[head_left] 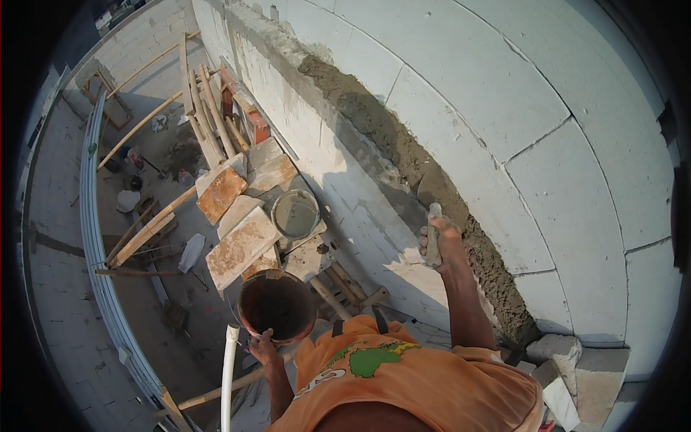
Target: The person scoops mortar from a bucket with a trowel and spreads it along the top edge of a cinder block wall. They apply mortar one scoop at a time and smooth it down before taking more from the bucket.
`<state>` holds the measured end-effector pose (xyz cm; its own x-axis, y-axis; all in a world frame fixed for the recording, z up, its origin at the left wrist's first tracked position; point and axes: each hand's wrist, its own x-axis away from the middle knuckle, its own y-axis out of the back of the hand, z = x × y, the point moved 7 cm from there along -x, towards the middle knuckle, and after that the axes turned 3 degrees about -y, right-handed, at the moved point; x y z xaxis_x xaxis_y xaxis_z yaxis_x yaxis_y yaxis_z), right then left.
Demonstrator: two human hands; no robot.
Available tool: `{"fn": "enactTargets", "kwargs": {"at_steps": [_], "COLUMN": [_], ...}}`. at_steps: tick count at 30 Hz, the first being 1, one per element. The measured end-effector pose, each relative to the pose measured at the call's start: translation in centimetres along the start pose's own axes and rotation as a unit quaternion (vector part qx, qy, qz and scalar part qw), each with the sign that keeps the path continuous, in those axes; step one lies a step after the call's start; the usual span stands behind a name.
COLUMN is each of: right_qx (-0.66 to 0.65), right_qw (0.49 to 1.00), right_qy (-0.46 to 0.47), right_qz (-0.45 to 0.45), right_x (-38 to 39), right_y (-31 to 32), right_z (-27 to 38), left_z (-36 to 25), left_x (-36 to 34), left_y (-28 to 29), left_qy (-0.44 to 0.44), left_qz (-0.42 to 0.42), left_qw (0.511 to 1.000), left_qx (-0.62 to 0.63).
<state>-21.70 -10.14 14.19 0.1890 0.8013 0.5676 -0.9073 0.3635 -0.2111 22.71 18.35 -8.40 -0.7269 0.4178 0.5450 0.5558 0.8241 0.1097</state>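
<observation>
Head view: mortar (pixel 403 155) is being spread along the top edge of the block wall (pixel 504 108) with a trowel (pixel 433 234), whose handle is being gripped in the closed right hand (pixel 440 241). A round pan (pixel 278 304) is being held by its near rim in the closed left hand (pixel 263 350), out past the wall's near face, above the plank scaffold (pixel 241 245) and a bucket (pixel 295 214). The bedding step is judged to be under way; more mortar would likely need scooping from the pan.
</observation>
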Motion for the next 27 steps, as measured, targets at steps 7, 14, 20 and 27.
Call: {"fn": "enactTargets", "kwargs": {"at_steps": [7, 14, 20, 27], "right_qx": [0.042, -0.005, 0.005, -0.021], "right_qw": [0.998, 0.996, 0.992, 0.973], "right_qy": [0.01, -0.015, 0.007, 0.034], "right_qz": [-0.046, -0.089, -0.127, -0.228], "right_x": [6.4, 9.5, 15.2, 23.2], "right_y": [4.7, 11.7, 18.0, 25.3], "right_z": [-0.2, -3.5, -4.1, -5.5], "left_z": [-5.1, -5.1, -5.5, -4.7], "left_x": [3.1, 2.0, 3.2, 3.4], "left_y": [-5.2, -8.2, -12.3, -16.5], "left_qy": [-0.007, -0.043, -0.018, -0.018], "left_qz": [0.065, 0.142, 0.208, 0.272], "left_qw": [0.998, 0.986, 0.971, 0.941], "left_qx": [0.013, -0.08, -0.116, -0.201]}}
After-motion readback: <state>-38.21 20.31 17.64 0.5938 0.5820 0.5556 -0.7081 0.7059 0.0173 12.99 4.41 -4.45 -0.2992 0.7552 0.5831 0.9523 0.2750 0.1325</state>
